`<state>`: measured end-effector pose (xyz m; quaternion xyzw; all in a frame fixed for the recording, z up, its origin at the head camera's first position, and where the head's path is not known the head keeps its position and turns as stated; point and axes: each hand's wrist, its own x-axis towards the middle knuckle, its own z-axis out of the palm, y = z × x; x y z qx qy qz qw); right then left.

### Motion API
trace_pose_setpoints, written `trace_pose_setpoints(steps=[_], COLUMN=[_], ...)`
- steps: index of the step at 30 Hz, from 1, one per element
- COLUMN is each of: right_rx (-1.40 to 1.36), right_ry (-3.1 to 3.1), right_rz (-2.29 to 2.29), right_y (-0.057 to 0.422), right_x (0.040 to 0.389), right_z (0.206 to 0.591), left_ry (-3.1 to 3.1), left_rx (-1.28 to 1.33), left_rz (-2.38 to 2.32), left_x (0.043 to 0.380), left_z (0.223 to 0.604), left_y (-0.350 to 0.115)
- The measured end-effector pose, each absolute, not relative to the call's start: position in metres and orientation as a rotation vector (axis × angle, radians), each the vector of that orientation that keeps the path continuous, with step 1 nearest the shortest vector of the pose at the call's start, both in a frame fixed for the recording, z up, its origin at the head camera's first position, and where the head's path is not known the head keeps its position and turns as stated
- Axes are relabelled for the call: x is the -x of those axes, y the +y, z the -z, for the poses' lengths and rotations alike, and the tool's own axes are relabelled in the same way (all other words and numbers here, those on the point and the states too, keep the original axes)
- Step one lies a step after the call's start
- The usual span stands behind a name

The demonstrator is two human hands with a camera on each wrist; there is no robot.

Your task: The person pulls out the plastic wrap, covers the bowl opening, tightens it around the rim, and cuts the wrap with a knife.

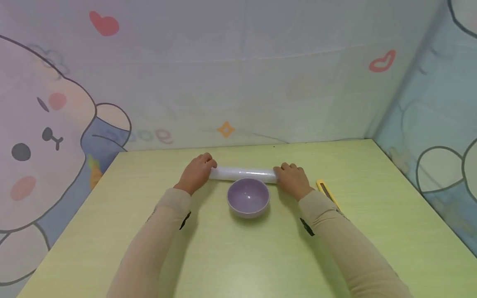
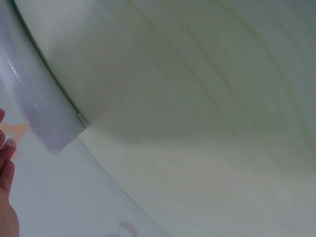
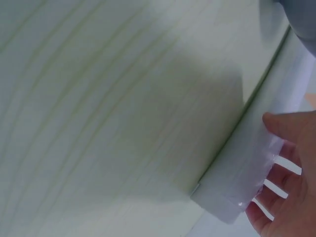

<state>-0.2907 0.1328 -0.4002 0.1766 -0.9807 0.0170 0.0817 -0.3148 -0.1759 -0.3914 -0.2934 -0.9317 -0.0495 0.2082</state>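
A white, glossy roll of cling film (image 1: 244,174) lies crosswise behind a purple bowl (image 1: 248,196). My left hand (image 1: 197,171) holds the roll's left end; its fingers (image 2: 7,170) show at the far side in the left wrist view, the thumb out of sight. At the opposite end, my right hand (image 1: 293,179) grips the roll (image 3: 242,168), thumb on the near face and fingers around the back. The bowl stands upright between my forearms, its rim overlapping the roll in the head view.
A yellow utility knife (image 1: 321,184) lies on the table just right of my right hand, partly hidden by the sleeve. The light green wood-grain table (image 1: 238,256) ends at a printed cloth backdrop (image 1: 261,91) at the rear, with more cloth on both sides.
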Motion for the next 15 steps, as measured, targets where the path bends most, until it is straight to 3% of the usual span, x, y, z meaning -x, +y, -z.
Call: trace_pose_setpoints(steps=[10,15], right_rx=[-0.432,-0.555], right_ry=[-3.011,-2.912], right_rz=[-0.156,-0.254], right_y=[0.125,0.114], right_x=[0.291,0.292], right_z=[0.399,0.398], left_ry=[-2.626,-2.592], left_rx=[0.684,0.663], left_rz=[0.157,0.238], left_x=[0.315,0.315], left_z=[0.387,0.384], left_y=[-0.168,-0.167])
